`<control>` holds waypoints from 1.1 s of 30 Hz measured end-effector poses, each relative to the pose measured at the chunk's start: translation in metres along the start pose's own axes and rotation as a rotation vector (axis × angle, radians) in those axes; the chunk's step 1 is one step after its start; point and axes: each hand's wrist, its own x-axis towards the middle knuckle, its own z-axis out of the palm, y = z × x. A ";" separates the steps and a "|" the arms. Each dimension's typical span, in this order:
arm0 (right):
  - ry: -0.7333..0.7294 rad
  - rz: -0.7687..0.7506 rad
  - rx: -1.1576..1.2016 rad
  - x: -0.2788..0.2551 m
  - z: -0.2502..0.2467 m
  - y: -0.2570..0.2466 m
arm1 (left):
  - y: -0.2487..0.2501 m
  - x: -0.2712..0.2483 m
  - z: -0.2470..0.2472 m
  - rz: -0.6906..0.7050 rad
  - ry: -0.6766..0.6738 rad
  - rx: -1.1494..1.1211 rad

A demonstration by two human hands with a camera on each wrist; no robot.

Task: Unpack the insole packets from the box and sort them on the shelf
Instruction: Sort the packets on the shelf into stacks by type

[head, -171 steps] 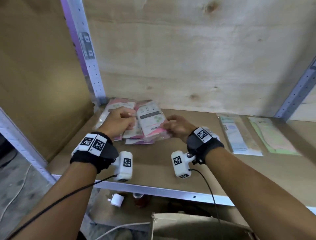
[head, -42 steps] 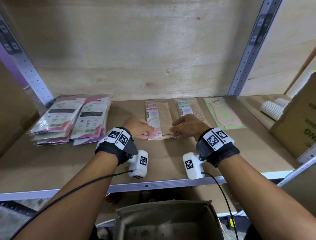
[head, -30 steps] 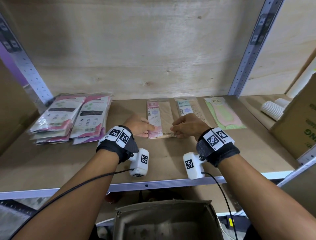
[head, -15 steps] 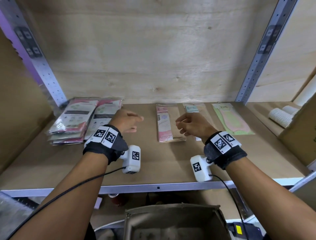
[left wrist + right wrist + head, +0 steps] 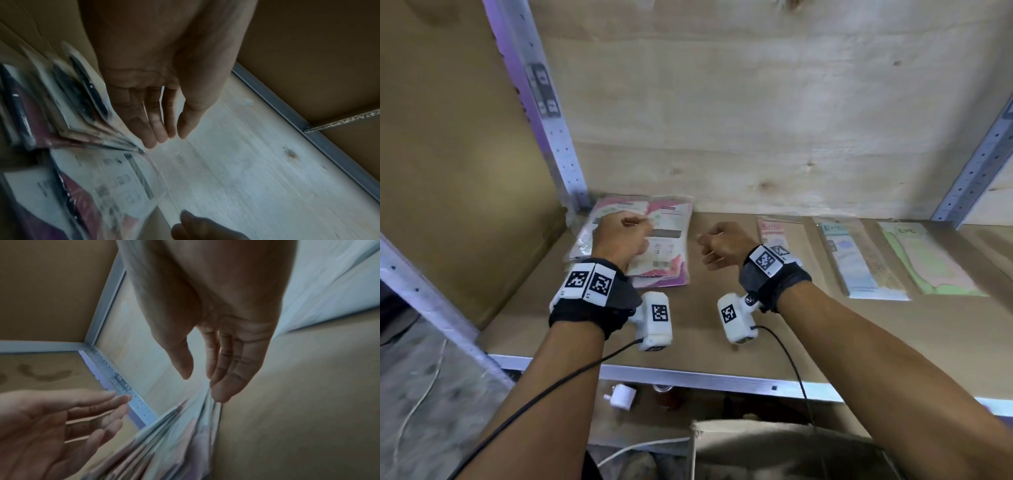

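A stack of pink-and-white insole packets [image 5: 664, 246] lies at the shelf's back left corner. My left hand [image 5: 619, 236] hovers over it, fingers straight and holding nothing [image 5: 164, 136]. My right hand [image 5: 717, 245] is just right of the stack, fingers also straight, their tips [image 5: 222, 394] at the edge of the fanned packets [image 5: 174, 443]; I cannot tell if they touch. Further right lie three single narrow packets in a row: pink [image 5: 774, 229], blue [image 5: 852, 263] and green [image 5: 928, 263]. The box [image 5: 774, 452] stands below the shelf edge.
A cardboard panel [image 5: 448, 171] and a metal upright [image 5: 544, 113] close off the left side, with a plywood back wall [image 5: 756, 120] behind. A second upright [image 5: 976, 164] stands at the right. Bare shelf board [image 5: 722, 342] lies in front of the packets.
Both hands have let go of the narrow pink packet and moved left to the pink-and-white stack. The head view has swung left with them.
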 end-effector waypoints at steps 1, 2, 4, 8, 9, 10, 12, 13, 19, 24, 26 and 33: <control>-0.007 0.010 -0.018 0.006 0.011 -0.004 | -0.002 0.001 -0.004 0.015 0.001 0.004; -0.011 0.015 -0.045 0.012 0.021 -0.006 | -0.004 0.001 -0.007 0.031 0.004 0.007; -0.039 0.020 -0.069 0.023 0.040 -0.007 | -0.008 0.004 -0.013 0.051 0.023 0.006; -0.054 -0.015 -0.162 0.036 0.058 -0.001 | -0.014 0.009 -0.020 0.049 0.031 0.004; -0.062 -0.021 -0.185 0.036 0.058 0.000 | -0.014 0.009 -0.020 0.048 0.028 -0.006; -0.069 -0.019 -0.181 0.036 0.056 0.001 | -0.013 0.010 -0.020 0.049 0.027 -0.015; -0.077 -0.012 -0.149 0.029 0.048 0.001 | -0.011 0.008 -0.017 0.050 0.017 -0.040; -0.087 -0.012 -0.159 0.023 0.042 0.001 | -0.009 0.007 -0.015 0.048 0.010 -0.053; -0.109 -0.053 -0.148 -0.017 -0.005 0.005 | -0.003 -0.001 0.004 -0.027 -0.033 -0.110; -0.041 -0.154 0.050 -0.054 -0.044 0.009 | 0.004 -0.021 0.028 -0.169 -0.279 -0.256; -0.002 -0.277 0.016 -0.069 -0.060 0.011 | 0.010 -0.029 0.039 -0.216 -0.415 -0.339; 0.253 -0.669 -0.679 -0.107 -0.104 0.014 | 0.036 -0.038 0.076 -0.257 -0.465 -0.673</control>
